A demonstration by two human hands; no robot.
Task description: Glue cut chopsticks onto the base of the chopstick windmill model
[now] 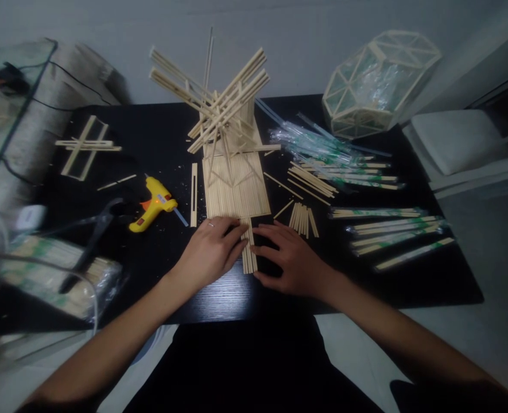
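Note:
A narrow row of wooden chopsticks (248, 252) lies side by side on the black table, directly in front of a wooden model. My left hand (213, 246) presses its fingertips against the row's left side and top end. From the right, my right hand (290, 255) touches the row with curved, slightly spread fingers, so the sticks are squeezed between both hands. The model has a flat slatted base (236, 192) and crossed windmill-like blades (219, 103) rising at its back. Just left of the base lies a short joined strip of sticks (194, 195).
A yellow glue gun (154, 203) lies left, near a crossed stick frame (85, 147) and a packed bundle (59, 275). Right are loose sticks (311, 180), cut short pieces (303, 219), wrapped chopsticks (400, 232) and plastic wrappers (318, 140). A faceted geometric frame (378, 83) stands behind.

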